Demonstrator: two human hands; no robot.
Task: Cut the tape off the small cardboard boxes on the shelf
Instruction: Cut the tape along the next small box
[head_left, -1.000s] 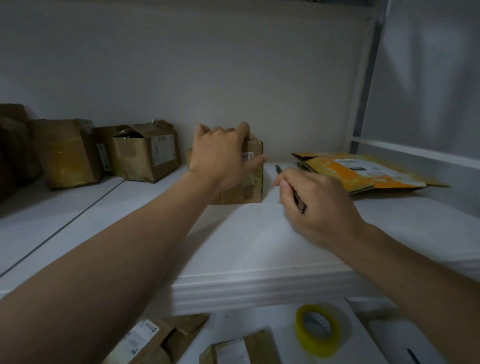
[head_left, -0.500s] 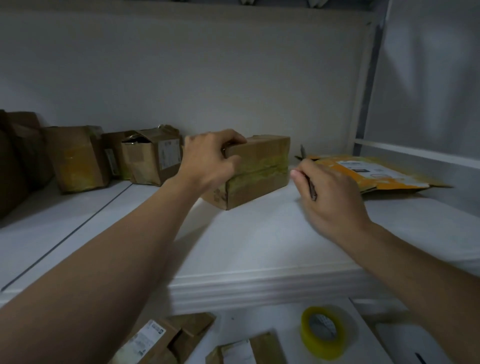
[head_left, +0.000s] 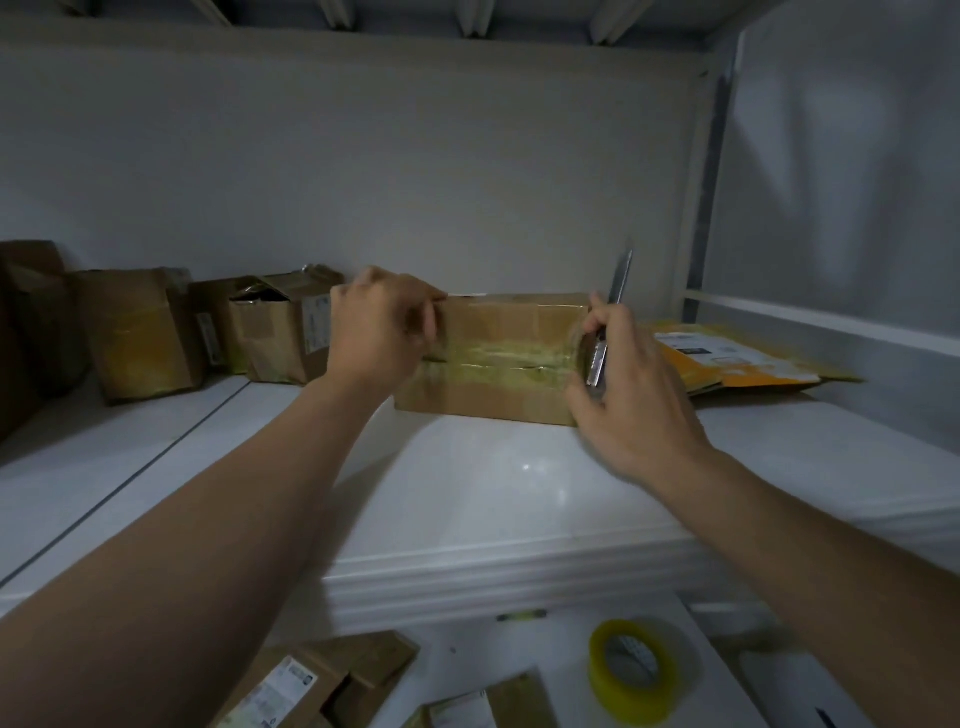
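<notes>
On the shelf, taped box, knife blade-up

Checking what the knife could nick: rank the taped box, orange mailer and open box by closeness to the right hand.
1. Taped box: touching the right hand, on its left.
2. Orange mailer: just right, lying flat.
3. Open box: far left, beyond the left hand.

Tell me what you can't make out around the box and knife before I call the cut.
All from the head view:
- Left end of the box: hidden behind the left hand.
- Knife handle: mostly covered by the right hand; the blade is motion-blurred, so its edge direction is unclear.
- Whether the tape is cut yet: too dim and smeared.
- Lower boxes: cut off by the bottom edge, labels too small to read.
</notes>
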